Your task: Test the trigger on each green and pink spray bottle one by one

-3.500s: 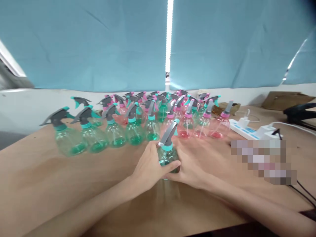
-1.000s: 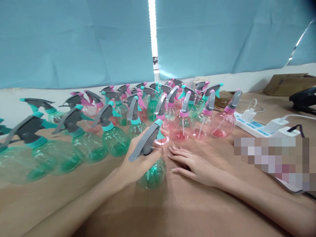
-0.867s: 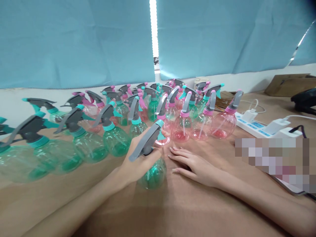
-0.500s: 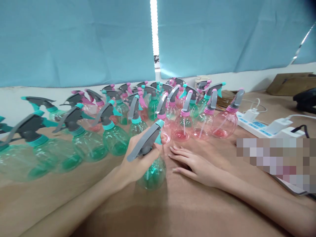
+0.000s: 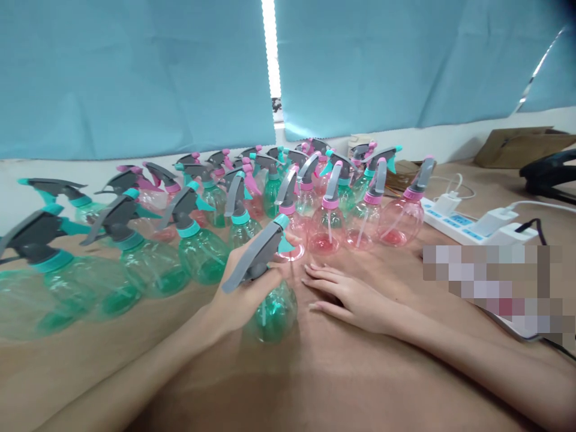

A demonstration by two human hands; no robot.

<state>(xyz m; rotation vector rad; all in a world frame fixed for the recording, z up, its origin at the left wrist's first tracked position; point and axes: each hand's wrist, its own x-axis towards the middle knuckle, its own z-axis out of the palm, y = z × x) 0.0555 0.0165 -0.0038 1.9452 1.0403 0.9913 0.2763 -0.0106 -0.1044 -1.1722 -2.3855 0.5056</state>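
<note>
Gripping a green spray bottle (image 5: 271, 307) at the neck, just under its grey trigger head (image 5: 252, 262), the left hand (image 5: 238, 295) has its fingers clamped round it. The bottle stands upright on the brown table (image 5: 315, 384), at the near edge of a crowd of like bottles. The right hand (image 5: 348, 295) lies palm down on the table just to the right of the bottle, with its fingers stretched out, slightly apart and holding nothing. Close behind both hands stand the pink bottles (image 5: 326, 231), the nearest one just beyond the left thumb, so the way forward is blocked. A row of green bottles (image 5: 198, 258) runs off to the left, more of both colours are packed behind, and all the trigger heads point different ways. To the right, well apart from the hands, a white power strip (image 5: 450, 219) lies with a plugged-in adapter (image 5: 491, 221), and farther back sits a cardboard box (image 5: 517, 147). Blue curtains (image 5: 135, 72) hang behind the table.
</note>
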